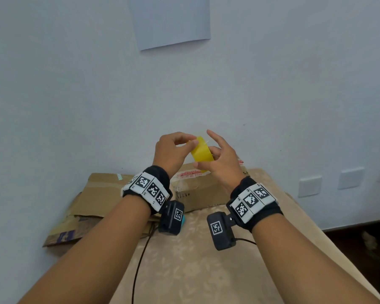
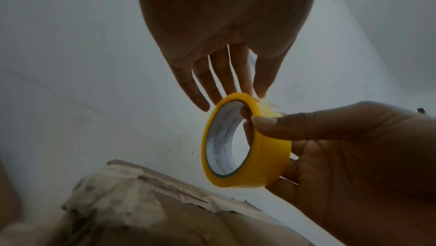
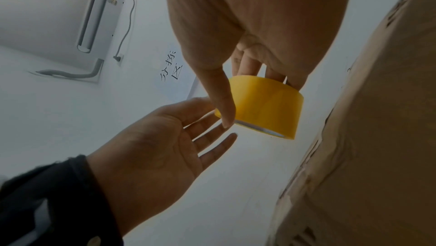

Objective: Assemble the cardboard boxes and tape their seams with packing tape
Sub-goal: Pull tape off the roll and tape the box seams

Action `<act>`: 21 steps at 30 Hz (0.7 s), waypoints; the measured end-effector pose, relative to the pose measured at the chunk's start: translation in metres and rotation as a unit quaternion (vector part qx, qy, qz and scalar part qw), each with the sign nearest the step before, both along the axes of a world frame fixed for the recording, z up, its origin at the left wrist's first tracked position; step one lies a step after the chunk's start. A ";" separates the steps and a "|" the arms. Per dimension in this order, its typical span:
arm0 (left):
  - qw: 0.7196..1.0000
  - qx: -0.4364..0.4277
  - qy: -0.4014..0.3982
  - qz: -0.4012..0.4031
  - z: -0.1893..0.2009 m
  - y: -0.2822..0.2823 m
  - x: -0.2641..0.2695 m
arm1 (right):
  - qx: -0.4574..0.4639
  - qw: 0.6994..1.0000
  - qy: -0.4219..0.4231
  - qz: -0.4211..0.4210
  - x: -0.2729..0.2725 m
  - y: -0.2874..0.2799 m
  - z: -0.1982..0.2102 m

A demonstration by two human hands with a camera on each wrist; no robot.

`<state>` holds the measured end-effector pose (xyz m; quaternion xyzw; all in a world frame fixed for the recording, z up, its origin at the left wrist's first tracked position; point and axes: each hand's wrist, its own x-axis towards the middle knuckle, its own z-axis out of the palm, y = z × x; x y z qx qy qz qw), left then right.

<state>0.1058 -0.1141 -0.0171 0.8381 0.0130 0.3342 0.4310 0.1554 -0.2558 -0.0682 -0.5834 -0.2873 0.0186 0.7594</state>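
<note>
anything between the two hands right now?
Yes, the yellow tape roll. The right hand grips it, fingers through the core; the left hand touches its top edge. Clearest in the left wrist view.

Bare forearms, black wristbands [image 1: 160, 178] — white coded tags, black wrist cameras [image 1: 221, 230], cables

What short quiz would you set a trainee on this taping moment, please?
1. True or false: the yellow tape roll is lying on the cardboard box.
2. Which hand grips the roll?
3. Fill in: in the head view, the flattened cardboard lies to the box's ____.

Key: 1 false, it is held up in the air; 2 the right hand; 3 left.
</note>
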 end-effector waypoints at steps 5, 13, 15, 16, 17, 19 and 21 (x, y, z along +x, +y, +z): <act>0.999 -0.033 -0.004 0.011 -0.004 0.000 0.001 | -0.023 1.000 -0.021 -0.002 -0.001 -0.003 -0.002; 0.998 -0.052 0.010 0.026 -0.012 0.001 -0.004 | -0.050 0.998 -0.030 0.008 -0.003 -0.003 -0.005; 0.998 -0.055 0.010 0.034 -0.013 0.002 -0.006 | -0.057 0.998 -0.030 0.013 -0.005 -0.002 -0.006; 0.998 -0.053 0.011 0.037 -0.014 0.002 -0.007 | -0.059 0.998 -0.030 0.015 -0.006 -0.002 -0.006; 0.998 -0.049 0.013 0.040 -0.015 0.002 -0.008 | -0.062 0.997 -0.031 0.017 -0.007 -0.002 -0.006; 0.998 -0.030 0.019 0.052 -0.018 0.002 -0.010 | -0.070 0.997 -0.033 0.023 -0.009 -0.002 -0.007; 0.997 0.000 0.021 0.073 -0.021 0.001 -0.012 | -0.078 0.996 -0.038 0.032 -0.011 -0.001 -0.006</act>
